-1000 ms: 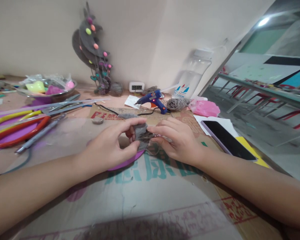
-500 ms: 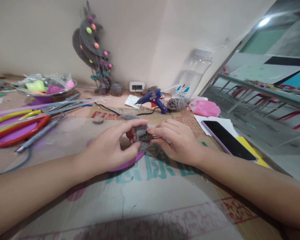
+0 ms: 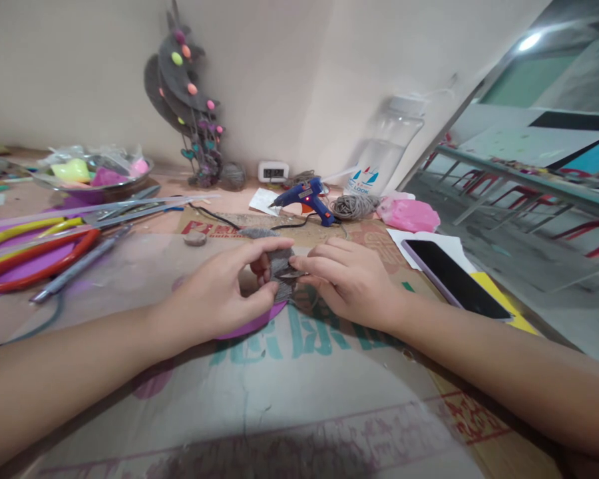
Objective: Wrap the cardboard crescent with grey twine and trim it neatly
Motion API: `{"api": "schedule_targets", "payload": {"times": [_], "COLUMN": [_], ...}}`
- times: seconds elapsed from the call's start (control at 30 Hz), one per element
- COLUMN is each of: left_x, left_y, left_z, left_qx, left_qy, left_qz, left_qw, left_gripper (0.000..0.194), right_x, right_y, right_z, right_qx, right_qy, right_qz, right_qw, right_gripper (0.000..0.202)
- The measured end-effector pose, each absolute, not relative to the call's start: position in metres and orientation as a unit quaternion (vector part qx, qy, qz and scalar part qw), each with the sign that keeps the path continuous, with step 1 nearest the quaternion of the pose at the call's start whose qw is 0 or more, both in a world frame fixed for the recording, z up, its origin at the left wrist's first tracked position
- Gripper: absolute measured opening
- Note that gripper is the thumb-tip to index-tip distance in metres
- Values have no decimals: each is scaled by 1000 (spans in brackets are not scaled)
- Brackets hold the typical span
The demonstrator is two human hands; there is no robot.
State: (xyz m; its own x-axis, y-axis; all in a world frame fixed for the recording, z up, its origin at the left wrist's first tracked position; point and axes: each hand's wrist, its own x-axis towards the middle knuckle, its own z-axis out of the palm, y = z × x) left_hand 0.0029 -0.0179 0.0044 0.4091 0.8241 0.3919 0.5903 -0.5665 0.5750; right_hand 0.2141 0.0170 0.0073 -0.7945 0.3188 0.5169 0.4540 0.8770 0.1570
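Note:
Between the thumb and fingers of my left hand [image 3: 239, 279] is a small grey piece that looks wound with yarn [image 3: 281, 261], raised just above the work surface. My right hand [image 3: 347, 279] is closed in a pinch at the piece's right side. A thin pointed thing [image 3: 292, 273] runs from its fingertips across the grey piece; its kind is too blurred to tell. Under my left hand a flat purple piece [image 3: 252, 324] shows in part. Behind the fingers lies a grey fuzzy strip [image 3: 259, 233].
A blue glue gun [image 3: 307, 198], grey yarn [image 3: 354, 206] and a water bottle [image 3: 387, 150] stand behind. A phone [image 3: 454, 279] lies right. Red-and-yellow-handled scissors [image 3: 87, 256], a pen [image 3: 80, 266] and a metal bowl [image 3: 44, 181] are left. A decorated grey moon [image 3: 172, 80] leans on the wall.
The right fingertips have shifted slightly left along the grey piece, and the thin pointed thing has turned a little. My left hand keeps its grip almost unmoved.

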Motion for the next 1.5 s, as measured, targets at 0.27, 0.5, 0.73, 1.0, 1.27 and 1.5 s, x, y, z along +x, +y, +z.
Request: {"api": "schedule_targets", "payload": {"times": [0.27,0.5,0.73,1.0,1.27,1.5], "left_x": [2,3,1,2,2,2], "left_y": [-17,-16,-16,-17,-16,-16], "left_z": [2,3,1,3,1,2], "left_qx": [821,819,823,824,827,823], "left_qy": [423,424,417,419,419,422], "left_qz": [339,344,342,338,333,332], "left_qw": [181,178,176,174,173,184], "left_gripper": [46,43,45,46,46,46], "right_x": [215,215,216,215,215,215], "right_y": [17,17,17,15,18,18], "right_z": [5,4,3,4,3,1], "right_qx": [-225,-225,-226,-226,-222,-236], "right_qy": [-933,-930,-931,-936,-939,-932], "right_qz": [-113,-91,-101,-132,-103,-83], "right_qw": [258,276,269,236,242,263], "right_gripper": [18,18,20,21,20,19]}}
